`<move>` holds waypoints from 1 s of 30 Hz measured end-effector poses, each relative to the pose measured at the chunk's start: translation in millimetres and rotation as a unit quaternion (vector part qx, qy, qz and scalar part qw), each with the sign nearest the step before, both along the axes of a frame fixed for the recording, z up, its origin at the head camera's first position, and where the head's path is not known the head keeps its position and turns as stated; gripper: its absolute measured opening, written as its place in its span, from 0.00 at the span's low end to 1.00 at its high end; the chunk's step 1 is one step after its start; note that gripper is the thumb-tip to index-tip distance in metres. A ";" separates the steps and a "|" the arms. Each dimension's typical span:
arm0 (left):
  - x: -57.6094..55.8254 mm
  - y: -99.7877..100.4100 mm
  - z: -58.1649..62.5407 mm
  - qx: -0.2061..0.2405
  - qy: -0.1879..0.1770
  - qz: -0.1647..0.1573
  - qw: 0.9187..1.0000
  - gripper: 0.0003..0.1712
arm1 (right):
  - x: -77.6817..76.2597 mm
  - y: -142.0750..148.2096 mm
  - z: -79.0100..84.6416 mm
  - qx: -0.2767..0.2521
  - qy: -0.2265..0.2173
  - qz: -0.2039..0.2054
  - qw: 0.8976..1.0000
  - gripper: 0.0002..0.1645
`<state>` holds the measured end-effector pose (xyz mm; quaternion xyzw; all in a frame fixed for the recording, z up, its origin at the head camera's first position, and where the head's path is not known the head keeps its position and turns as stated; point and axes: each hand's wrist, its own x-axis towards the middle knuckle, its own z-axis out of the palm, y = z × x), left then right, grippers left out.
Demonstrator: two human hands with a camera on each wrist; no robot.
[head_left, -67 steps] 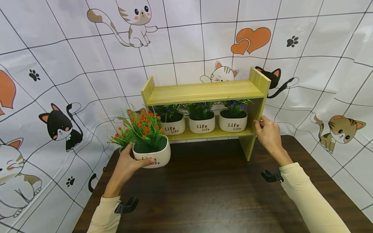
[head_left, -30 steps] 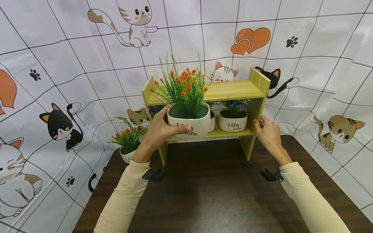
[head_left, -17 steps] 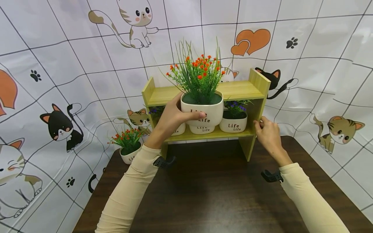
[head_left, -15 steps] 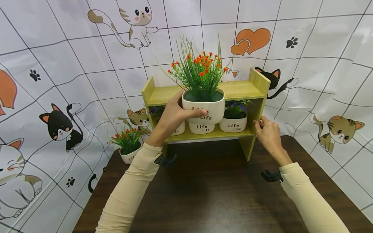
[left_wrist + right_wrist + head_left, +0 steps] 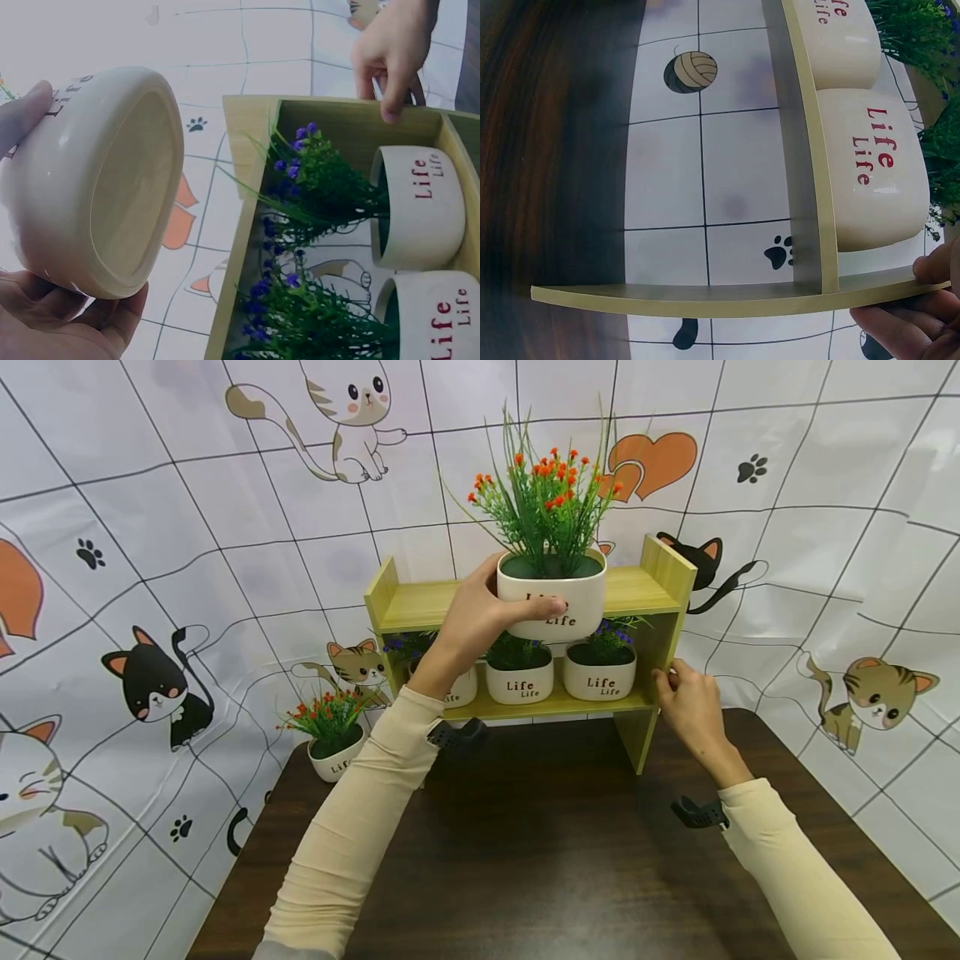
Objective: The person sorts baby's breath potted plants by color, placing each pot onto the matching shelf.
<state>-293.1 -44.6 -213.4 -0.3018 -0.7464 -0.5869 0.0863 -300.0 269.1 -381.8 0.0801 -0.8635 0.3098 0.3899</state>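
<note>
My left hand (image 5: 480,618) grips a white "Life" flowerpot (image 5: 555,602) with orange flowers and grass, thumb across its front. In the head view the pot overlaps the top board of a small wooden shelf (image 5: 427,606). The left wrist view shows the flat underside of this held flowerpot (image 5: 131,187), tilted toward the camera. My right hand (image 5: 693,706) pinches the edge of the shelf's right side panel. In the right wrist view, thumb and fingers of the right hand (image 5: 922,322) lie on either side of that panel (image 5: 705,306).
Three white pots with purple flowers, among them the right-hand pot (image 5: 600,681), stand on the lower shelf board. Another orange-flowered pot (image 5: 333,760) stands at the back left of the dark table (image 5: 525,860). A cat-patterned wall covering (image 5: 285,560) rises close behind.
From beside the shelf at the left, my left hand has lifted the orange-flowered flowerpot up and rightward to the top board's height. My right hand has stayed on the side panel.
</note>
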 end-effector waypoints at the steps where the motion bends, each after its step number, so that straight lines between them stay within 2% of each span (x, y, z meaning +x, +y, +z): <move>1: -1.7 2.6 1.4 0.002 -0.001 -0.001 1.000 0.37 | 0.2 0.1 0.0 -0.001 0.000 0.000 1.000 0.11; 8: -12.3 20.6 12.1 0.010 -0.006 -0.002 1.000 0.38 | 0.8 0.3 -0.2 -0.009 -0.014 -0.003 1.000 0.11; 15: -21.7 33.1 17.5 0.016 -0.038 0.016 0.999 0.56 | 0.4 0.5 0.1 -0.007 -0.014 -0.003 1.000 0.12; 23: -33.8 35.9 14.5 -0.007 -0.040 0.047 0.998 0.57 | 2.1 -0.1 -0.6 -0.005 -0.030 -0.009 0.999 0.13; 30: -44.1 38.6 14.9 -0.003 -0.053 0.069 0.996 0.56 | 1.2 -0.8 1.9 -0.005 -0.036 -0.011 0.999 0.13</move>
